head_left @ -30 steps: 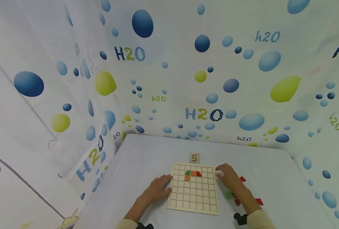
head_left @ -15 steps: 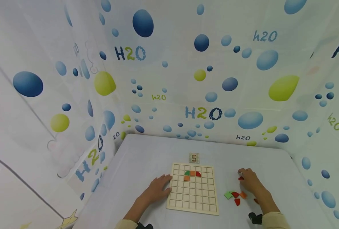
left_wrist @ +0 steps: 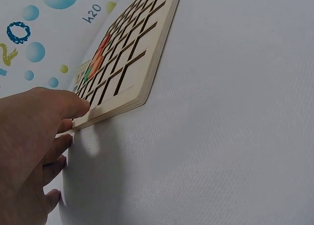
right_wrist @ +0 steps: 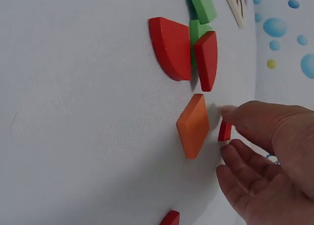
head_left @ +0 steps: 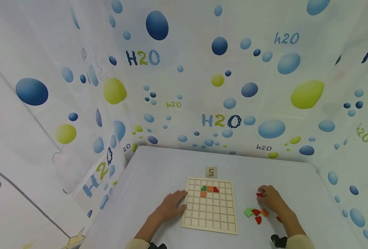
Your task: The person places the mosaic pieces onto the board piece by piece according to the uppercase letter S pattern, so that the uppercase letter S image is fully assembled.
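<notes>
Nearest lay loose pieces on the table (head_left: 159, 173): a rounded red wedge (head_left: 258, 220), an orange piece (head_left: 265, 212), a second red wedge (head_left: 256, 212) and, beside it, a green piece (head_left: 248, 212). The left hand (head_left: 170, 204), fingers relaxed, rested against the left edge of the wooden grid board (head_left: 207, 216). Past the loose pieces, the right hand (head_left: 271, 197) had thumb and fingers curled round a small red piece (head_left: 259, 194). In the board's upper cells sat four pieces: green, orange and red in a row, another orange below the green. Beyond stood a patterned card (head_left: 211, 172), then the drop-printed wall covering (head_left: 190, 83).
</notes>
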Tool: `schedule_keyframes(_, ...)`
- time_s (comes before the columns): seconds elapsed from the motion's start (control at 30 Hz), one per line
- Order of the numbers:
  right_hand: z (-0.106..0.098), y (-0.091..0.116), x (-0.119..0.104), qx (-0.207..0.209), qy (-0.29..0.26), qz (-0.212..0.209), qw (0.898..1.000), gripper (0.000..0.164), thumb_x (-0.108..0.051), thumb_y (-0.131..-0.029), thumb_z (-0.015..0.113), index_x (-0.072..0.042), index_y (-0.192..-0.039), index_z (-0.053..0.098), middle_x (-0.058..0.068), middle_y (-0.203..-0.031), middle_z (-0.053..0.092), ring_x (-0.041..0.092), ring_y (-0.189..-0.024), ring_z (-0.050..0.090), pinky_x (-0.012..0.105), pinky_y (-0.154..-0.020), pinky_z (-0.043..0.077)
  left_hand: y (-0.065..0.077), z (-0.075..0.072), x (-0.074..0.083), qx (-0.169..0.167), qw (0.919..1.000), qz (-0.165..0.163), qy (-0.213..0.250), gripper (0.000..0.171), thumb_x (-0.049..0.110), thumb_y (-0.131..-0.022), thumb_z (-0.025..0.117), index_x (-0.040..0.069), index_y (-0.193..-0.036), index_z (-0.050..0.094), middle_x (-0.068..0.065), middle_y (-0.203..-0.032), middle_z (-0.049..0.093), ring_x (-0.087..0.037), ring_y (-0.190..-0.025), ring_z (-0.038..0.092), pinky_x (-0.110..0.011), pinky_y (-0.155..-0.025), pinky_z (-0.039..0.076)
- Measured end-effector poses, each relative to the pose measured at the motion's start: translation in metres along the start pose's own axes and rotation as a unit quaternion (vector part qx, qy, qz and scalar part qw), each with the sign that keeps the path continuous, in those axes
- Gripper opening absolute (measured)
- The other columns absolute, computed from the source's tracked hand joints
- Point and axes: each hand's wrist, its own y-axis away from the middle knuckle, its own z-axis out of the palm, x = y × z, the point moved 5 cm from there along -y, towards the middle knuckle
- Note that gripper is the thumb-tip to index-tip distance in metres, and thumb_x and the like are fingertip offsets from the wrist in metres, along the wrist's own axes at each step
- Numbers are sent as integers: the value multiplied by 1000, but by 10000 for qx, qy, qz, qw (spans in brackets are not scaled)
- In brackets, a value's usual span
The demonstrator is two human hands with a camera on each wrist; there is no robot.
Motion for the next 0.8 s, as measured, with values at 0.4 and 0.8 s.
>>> schedule_keyframes(0.4, 7, 9, 6, 77, -169, -80, 9998, 20, 0, -94, 73, 5, -113, 69, 10, -100, 63, 23, -93, 62, 48, -89, 60, -1, 3, -2, 52, 10000, 4, -35, 57, 31, -103, 65, 9, -154, 52, -14, -158, 54, -41, -150, 45, -65, -124, 32)
schedule_keyframes(0.8, 19, 1, -17, 52, -26, -139, 9999, 20, 2, -92, 75, 5, -111, 70, 9, -98, 65, 22, -91, 62, 46, -87, 62, 0, 1, 1, 40, 10000, -55, -37, 57, 31, -103, 65, 8, -154, 52, -13, -158, 54, -40, -151, 44, -64, -125, 31)
